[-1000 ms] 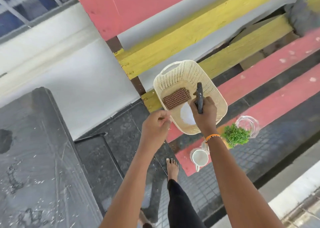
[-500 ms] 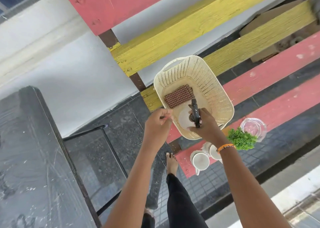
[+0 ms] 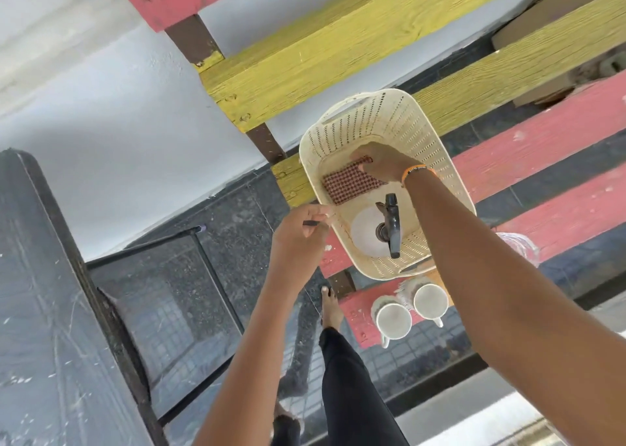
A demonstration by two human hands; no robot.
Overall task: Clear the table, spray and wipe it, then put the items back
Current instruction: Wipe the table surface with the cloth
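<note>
Reaching with our right hand (image 3: 379, 164) into the cream basket (image 3: 437, 147), fingers curled on the checked cloth (image 3: 349, 184) | spray bottle (image 3: 389, 225) lies in basket beside cloth | left hand (image 3: 301, 235) pinches basket rim | two white cups (image 3: 410, 310) on red bench slat (image 3: 355, 310) | no writing readable

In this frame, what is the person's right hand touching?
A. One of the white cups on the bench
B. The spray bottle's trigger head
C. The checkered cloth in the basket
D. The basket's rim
C: the right hand reaches into the basket with its fingers on the checkered cloth, while the spray bottle stands apart from it, untouched.
</note>
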